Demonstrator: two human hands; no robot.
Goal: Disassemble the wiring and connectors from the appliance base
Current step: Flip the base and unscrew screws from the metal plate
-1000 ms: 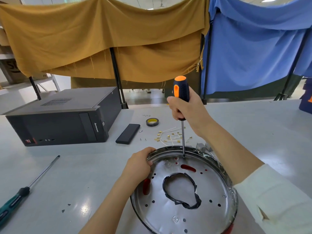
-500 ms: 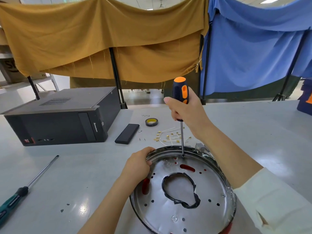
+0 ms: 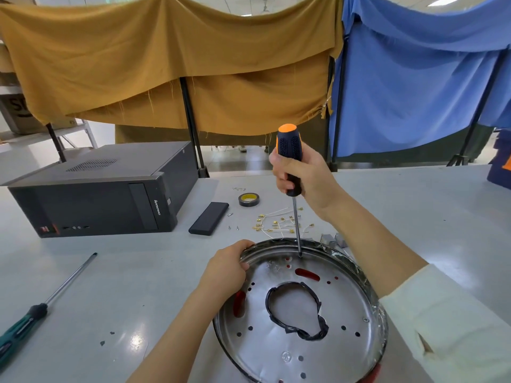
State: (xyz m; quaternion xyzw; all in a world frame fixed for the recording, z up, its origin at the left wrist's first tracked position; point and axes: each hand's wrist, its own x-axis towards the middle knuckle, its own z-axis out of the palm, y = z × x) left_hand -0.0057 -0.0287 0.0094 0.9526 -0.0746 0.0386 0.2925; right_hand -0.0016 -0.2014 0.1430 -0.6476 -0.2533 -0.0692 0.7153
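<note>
The round shiny metal appliance base (image 3: pixel 340 346) lies on the table in front of me, with holes, red slots and a central opening edged in black tape. My left hand (image 3: pixel 226 269) grips its far left rim. My right hand (image 3: pixel 301 175) grips the black and orange screwdriver (image 3: pixel 289 156) upright, its tip set on the base's plate near the far rim. Loose white wires with brass connectors (image 3: pixel 279 225) lie on the table just beyond the base.
A black computer case (image 3: pixel 102 192) stands at the left. A black flat box (image 3: pixel 208 222), a tape roll (image 3: pixel 249 199), small screws (image 3: pixel 233 228) and metal clips (image 3: pixel 334 240) lie behind the base. A green-handled screwdriver (image 3: pixel 41 308) lies at the near left.
My right hand has turned a little on the screwdriver handle while the tip stays at the same spot. The left hand has kept its hold on the rim.
</note>
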